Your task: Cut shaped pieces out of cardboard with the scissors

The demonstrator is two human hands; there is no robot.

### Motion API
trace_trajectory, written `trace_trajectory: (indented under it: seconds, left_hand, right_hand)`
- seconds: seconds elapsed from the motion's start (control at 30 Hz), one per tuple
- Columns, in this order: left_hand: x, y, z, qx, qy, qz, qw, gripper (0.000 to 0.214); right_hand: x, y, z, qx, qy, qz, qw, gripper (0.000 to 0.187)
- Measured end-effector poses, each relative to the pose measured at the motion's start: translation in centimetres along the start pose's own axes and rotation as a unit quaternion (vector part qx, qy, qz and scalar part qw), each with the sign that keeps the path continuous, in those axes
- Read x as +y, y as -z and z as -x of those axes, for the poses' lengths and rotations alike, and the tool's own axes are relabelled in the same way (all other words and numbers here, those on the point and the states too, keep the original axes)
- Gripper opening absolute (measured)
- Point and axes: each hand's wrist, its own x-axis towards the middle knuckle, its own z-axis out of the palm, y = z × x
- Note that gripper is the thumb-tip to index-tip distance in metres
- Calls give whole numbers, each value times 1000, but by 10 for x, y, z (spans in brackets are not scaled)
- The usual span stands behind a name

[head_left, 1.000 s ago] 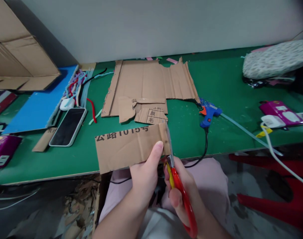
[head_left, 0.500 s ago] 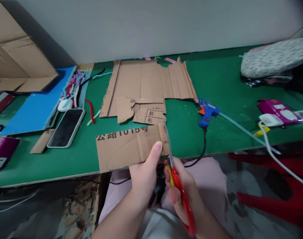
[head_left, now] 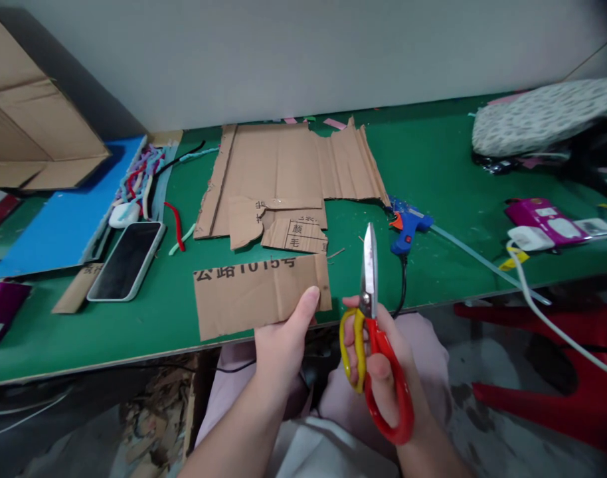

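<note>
My left hand (head_left: 282, 345) grips a rectangular cardboard piece (head_left: 244, 295) with printed characters along its upper edge, the thumb on top near its right end. In my right hand (head_left: 393, 372) is a pair of scissors (head_left: 369, 265) with one red and one yellow handle. The blades point away from me, pressed together, apart from the cardboard and to its right. Beyond the held piece lie small cut cardboard scraps (head_left: 296, 236), overlapping a larger cardboard sheet (head_left: 278, 159). A thin sliver lies just off the piece's upper right corner.
A blue glue gun (head_left: 409, 226) with a long glue stick lies right of the sheet. To the left are a phone (head_left: 127, 261), pipe cleaners (head_left: 141, 172) and a blue board (head_left: 69, 222). A red stool (head_left: 562, 392) stands below the table (head_left: 447, 265) at right.
The scissors have moved right, off the cardboard's right edge, and their blades have come together. The left hand still holds the piece, almost in place. A thin sliver now shows beside the corner.
</note>
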Motion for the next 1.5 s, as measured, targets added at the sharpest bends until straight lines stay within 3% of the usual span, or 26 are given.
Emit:
trace_trajectory:
  seconds: [0.07,0.17,0.3,0.43,0.6,0.7,0.8,0.93,1.13,1.27,1.4,1.5]
  left_hand:
    - [0,4,-2,-19,6,-2,1000,23]
    - [2,13,-6,-70,25,9,997,19]
    - [8,25,-15,-155,53,14,986,19]
    - [10,30,-20,-181,66,20,981,22]
    - [12,31,-20,-226,61,-8,972,16]
    - [13,31,-20,-235,61,-12,970,28]
    - [14,30,-20,-240,66,-2,968,35]
    - [15,28,-21,-258,114,33,959,25]
    - [17,28,-23,-251,138,82,954,43]
    - [13,25,-21,-249,109,43,961,34]
    - [8,21,-18,-129,42,74,988,28]
    - [11,20,-16,-49,-15,104,993,27]
  right_hand:
    - [-4,8,-3,-14,-27,-57,998,88]
    - [-9,18,-5,-34,-41,-37,998,87]
    - [-15,17,-7,5,-36,-3,999,50]
    - [-22,4,-12,60,-36,-5,998,24]
    - [-22,-7,-19,79,-5,-15,997,22]
    - [-20,-9,-24,68,7,-31,997,23]
    - [-19,-9,-27,57,-7,-52,997,25]
    - [-22,-10,-28,47,-36,-60,996,22]
    - [-21,-11,-30,72,-27,-42,996,24]
    - [-18,-12,-29,40,-26,-26,999,23]
    - [-13,-3,-21,21,31,63,997,32]
    - [-7,7,-12,13,113,215,970,50]
